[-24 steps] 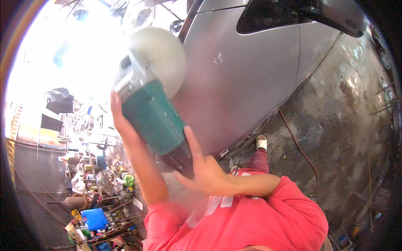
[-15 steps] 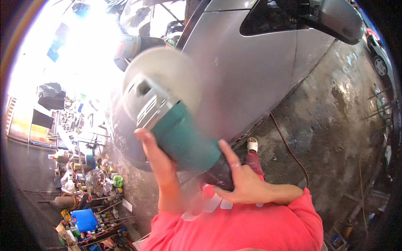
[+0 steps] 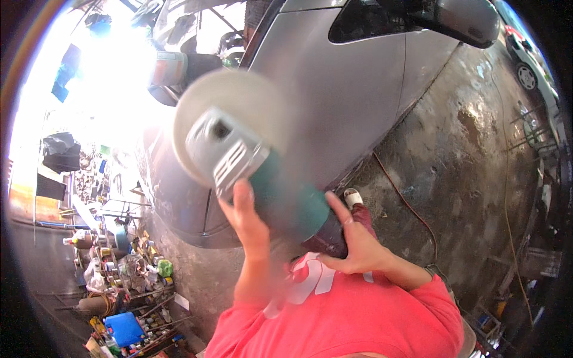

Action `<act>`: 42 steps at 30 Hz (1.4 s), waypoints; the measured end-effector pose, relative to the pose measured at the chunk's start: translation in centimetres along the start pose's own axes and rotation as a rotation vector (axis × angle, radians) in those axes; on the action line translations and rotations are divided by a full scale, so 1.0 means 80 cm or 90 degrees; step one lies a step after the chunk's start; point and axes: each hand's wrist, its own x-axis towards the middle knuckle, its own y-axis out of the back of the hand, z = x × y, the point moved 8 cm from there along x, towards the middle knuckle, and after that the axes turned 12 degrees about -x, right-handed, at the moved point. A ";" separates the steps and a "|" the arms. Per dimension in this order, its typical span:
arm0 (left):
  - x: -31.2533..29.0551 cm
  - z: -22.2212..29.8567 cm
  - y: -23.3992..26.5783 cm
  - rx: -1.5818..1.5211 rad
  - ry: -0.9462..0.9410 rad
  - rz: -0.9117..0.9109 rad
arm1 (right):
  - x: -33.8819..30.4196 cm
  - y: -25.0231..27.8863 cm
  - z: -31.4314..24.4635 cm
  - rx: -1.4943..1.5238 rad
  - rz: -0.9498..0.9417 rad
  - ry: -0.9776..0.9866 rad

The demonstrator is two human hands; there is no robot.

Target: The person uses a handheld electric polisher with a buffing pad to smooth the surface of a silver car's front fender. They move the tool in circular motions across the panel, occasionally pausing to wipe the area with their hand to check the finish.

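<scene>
A teal-bodied polisher [image 3: 298,206] with a silver head and a round off-white pad [image 3: 253,98] spans the middle of the view. My left hand [image 3: 249,224] grips it from below, just behind the silver head, with the fingers partly hidden. At the dark rear handle, my right hand [image 3: 361,244] is wrapped round the tool, thumb and forefinger showing. The pad lies over the front side panel of a silver-grey car [image 3: 358,89]; whether it touches the paint I cannot tell. A hazy smear blurs part of the tool.
The car's side mirror [image 3: 462,21] juts out at the upper right. A reddish cord [image 3: 409,206] trails over the wet concrete floor [image 3: 471,137]. At the lower left stands a cluttered rack with a blue box [image 3: 124,329], cans and bottles. Another car [image 3: 528,77] is at the far right.
The polisher's head has tilted and its body has shifted slightly right. My left hand has moved up and right with it, and the whole view has shifted a little.
</scene>
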 end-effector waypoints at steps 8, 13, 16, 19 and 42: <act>-0.055 -0.051 0.040 -0.062 -0.064 0.138 | -0.006 0.007 0.046 0.052 -0.145 -0.017; -0.018 -0.048 -0.086 -0.026 -0.062 -0.007 | -0.001 0.106 0.034 -0.165 0.060 0.092; 0.010 -0.007 -0.204 0.125 -0.163 -0.141 | 0.000 0.145 0.046 0.119 0.113 -0.030; 0.010 0.002 -0.249 -0.037 -0.048 -0.225 | 0.000 0.151 0.049 0.252 0.136 -0.081; 0.011 0.034 0.022 -0.112 -0.019 0.128 | 0.024 0.007 -0.055 0.067 -0.255 0.000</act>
